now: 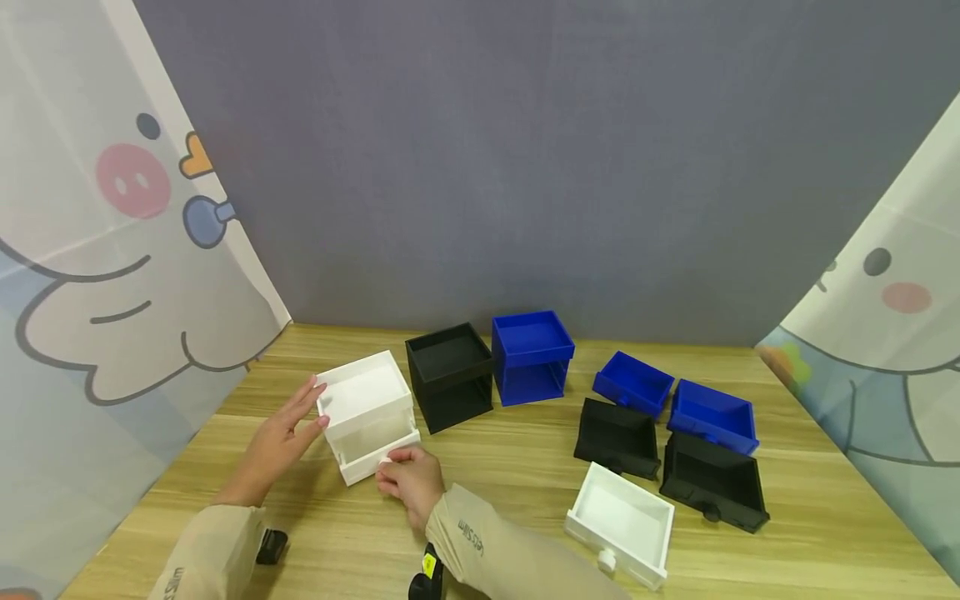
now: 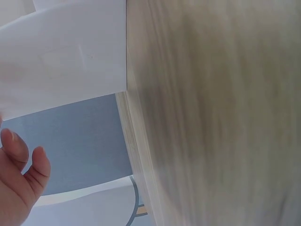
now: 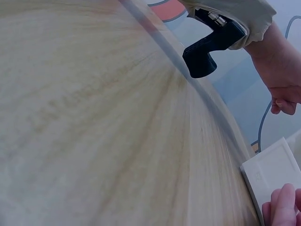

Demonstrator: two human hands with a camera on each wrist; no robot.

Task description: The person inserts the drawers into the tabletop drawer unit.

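A white box frame (image 1: 367, 387) stands at the left of the table, with a white drawer (image 1: 358, 469) in its lower opening, its front sticking out a little. My right hand (image 1: 412, 479) pinches the small knob on that drawer's front, fingers largely covering it. Against the frame's left side rests my left hand (image 1: 277, 446), fingers extended and thumb near the front left edge. In the left wrist view a white side wall (image 2: 66, 56) looms above the left fingers. The right wrist view catches the right fingertips (image 3: 284, 207) over the white drawer front (image 3: 270, 172).
Right of the white frame stand a black box frame (image 1: 450, 367) and a blue one (image 1: 532, 354). Loose drawers lie on the table's right side: two blue (image 1: 633, 383), two black (image 1: 618, 437) and one white (image 1: 622, 517). A grey cloth (image 1: 525, 167) hangs behind the table.
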